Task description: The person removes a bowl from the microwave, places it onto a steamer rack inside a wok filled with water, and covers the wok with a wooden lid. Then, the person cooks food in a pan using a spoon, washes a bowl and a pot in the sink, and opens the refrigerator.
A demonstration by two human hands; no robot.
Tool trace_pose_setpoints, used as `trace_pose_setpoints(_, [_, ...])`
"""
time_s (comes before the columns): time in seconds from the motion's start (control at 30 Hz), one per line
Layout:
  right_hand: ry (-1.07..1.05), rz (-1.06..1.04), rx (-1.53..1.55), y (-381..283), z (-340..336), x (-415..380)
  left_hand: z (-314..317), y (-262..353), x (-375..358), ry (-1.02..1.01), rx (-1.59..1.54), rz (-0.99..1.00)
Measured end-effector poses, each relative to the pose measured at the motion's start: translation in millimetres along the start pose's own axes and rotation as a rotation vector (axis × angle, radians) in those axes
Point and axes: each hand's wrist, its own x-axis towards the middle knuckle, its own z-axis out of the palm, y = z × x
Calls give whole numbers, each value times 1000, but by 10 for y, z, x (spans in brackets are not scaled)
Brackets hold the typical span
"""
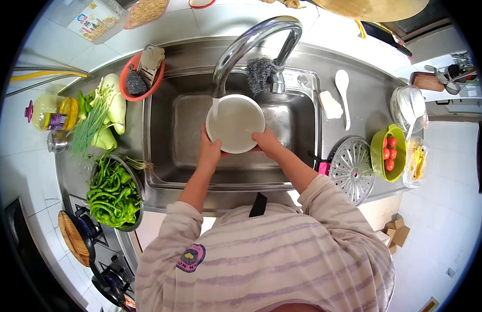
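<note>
Both my hands hold a round white bowl [236, 124] over the metal sink [186, 151], beneath the chrome faucet [236, 47]. A stream of water runs from the spout into the bowl near its left rim. My left hand [210, 147] grips the lower left edge, thumb on the rim and fingers underneath, mostly hidden. On the lower right edge my right hand [267, 142] holds the same way. Cloudy-looking liquid seems to lie in the bowl; its exact contents I cannot make out.
Left of the sink are a red basket [131, 95] with scrubbers, vegetables, an oil bottle [54, 112] and a pan of green peppers [113, 195]. Rightward lie a white spoon [344, 99], a white cloth [330, 105], a perforated steamer plate [352, 171] and a green basket [380, 156] of tomatoes.
</note>
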Motion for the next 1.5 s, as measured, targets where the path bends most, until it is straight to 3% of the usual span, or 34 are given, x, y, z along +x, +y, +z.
trace_pose_setpoints(0.03, [12, -26, -31, -39, 33, -18, -8, -2, -47, 0, 3, -1])
trace_pose_setpoints(0.1, [81, -57, -108, 39, 44, 68, 20, 62, -226, 333, 1059, 1012])
trace_pose_setpoints(0.13, [164, -98, -187, 43, 2, 116, 60, -27, -212, 313, 1045, 1033])
trace_pose_setpoints(0.2, [274, -178, -475, -13, 69, 27, 211, -327, -40, -494, 713, 453])
trace_pose_setpoints(0.23, [242, -344, -706, 212, -61, 233, 270, -414, 96, -564, 676, 304])
trace_pose_setpoints(0.27, [224, -369, -796, 237, -104, 273, 298, -436, 240, -631, 648, 151])
trace_pose_setpoints(0.33, [200, -301, -822, 53, -8, 117, 285, -358, 404, -728, 1427, 324])
trace_pose_setpoints(0.37, [232, -300, -819, 13, 71, 34, 187, -461, 581, -630, 1591, 444])
trace_pose_setpoints(0.43, [286, -331, -1032, -48, 176, -76, -92, -802, 1029, -250, 1608, 803])
trace_pose_setpoints(0.47, [300, -331, -1032, -142, 169, -115, -146, -756, 1103, -161, 1618, 968])
trace_pose_setpoints(0.53, [289, -238, -902, -261, 189, -172, 92, -231, 951, -203, 1678, 1083])
trace_pose_setpoints(0.6, [270, -264, -802, -245, 237, -181, 427, -87, 742, -168, 1946, 873])
trace_pose_setpoints(0.63, [242, -312, -715, -293, 240, -146, 491, -290, 902, -168, 1944, 888])
trace_pose_setpoints(0.67, [246, -312, -710, -273, 222, -92, 526, -702, 1134, -240, 1375, 754])
trace_pose_setpoints(0.73, [324, -350, -649, -168, 156, 97, 514, -893, 1225, -281, 818, 588])
trace_pose_setpoints(0.77, [304, -348, -648, -236, 151, 36, 531, -831, 1152, -400, 925, 601])
trace_pose_setpoints(0.83, [180, -62, -548, -477, 48, -219, 566, -656, 981, -620, 1136, 596])
trace_pose_setpoints(0.93, [133, -193, -664, -193, -40, -79, 318, -537, 778, -958, 1416, 500])
trace_pose_setpoints(0.97, [142, -167, -591, -224, -9, -156, 146, -638, 863, -928, 1413, 470])
trace_pose_setpoints(1.0, [108, -161, -603, -204, 10, -162, -9, -735, 939, -654, 1196, 538])
trace_pose_setpoints(1.07, [194, -111, -753, -216, 36, -122, -110, -830, 1086, -354, 975, 592])
trace_pose_setpoints(1.1, [180, -118, -756, -227, 54, -81, 77, -630, 1034, -240, 1256, 929])
trace_pose_setpoints(1.13, [139, -138, -557, -180, 74, -89, 227, -581, 934, -122, 1528, 1257])
trace_pose_setpoints(1.17, [105, -155, -364, -144, 71, -97, 373, -730, 909, -120, 1524, 1243])
trace_pose_setpoints(1.27, [195, -166, -483, -18, 20, 42, 691, -983, 944, 46, 1490, 1002])
trace_pose_setpoints(1.43, [151, -67, -442, -124, -121, -42, 337, -358, 533, -1006, 1168, 371])
trace_pose_setpoints(1.47, [111, -60, -442, -74, -157, -12, 170, -429, 587, -1007, 1169, 369])
trace_pose_setpoints(1.5, [104, -57, -445, -50, -151, -17, -11, -424, 590, -753, 1301, 478])
